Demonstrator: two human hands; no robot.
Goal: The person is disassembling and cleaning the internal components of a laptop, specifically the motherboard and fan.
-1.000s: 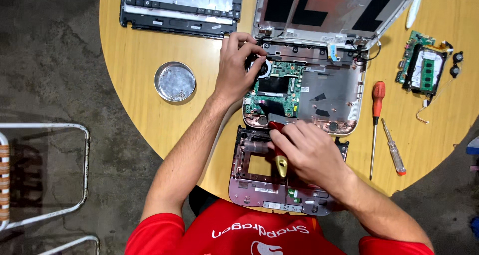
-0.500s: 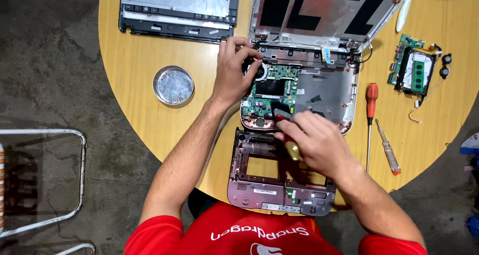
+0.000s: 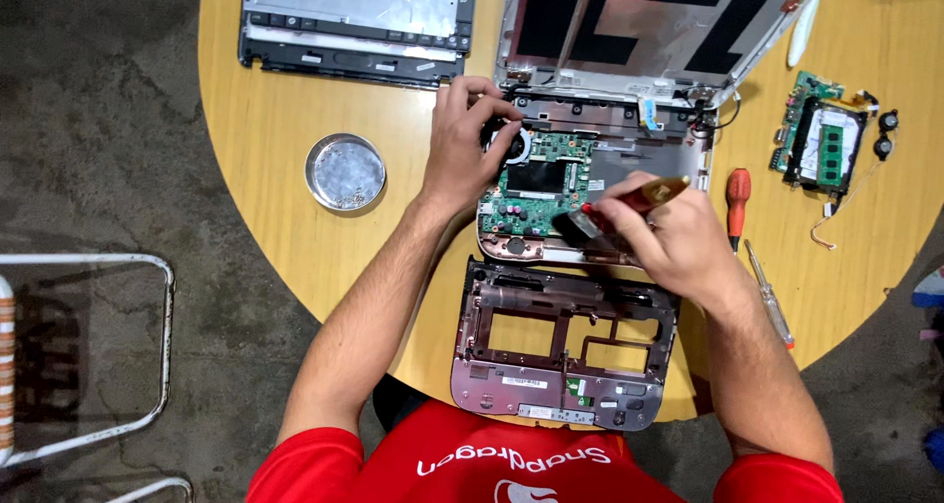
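I see my right hand point(image 3: 678, 237) clenched around a red-ferruled paintbrush point(image 3: 615, 208), its bristles resting on the green motherboard point(image 3: 536, 178) inside the opened laptop base point(image 3: 629, 154). My left hand point(image 3: 462, 154) grips the base's left edge beside the fan point(image 3: 513, 144). A detached palmrest frame point(image 3: 565, 341) lies nearest me. A round metal dish point(image 3: 344, 172) sits left; an orange-handled screwdriver point(image 3: 737, 203) lies right.

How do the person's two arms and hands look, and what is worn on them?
Both forearms are bare, with no gloves, watch or rings visible on the left hand or the right hand. Short red sleeves of a T-shirt cover only the upper arms.
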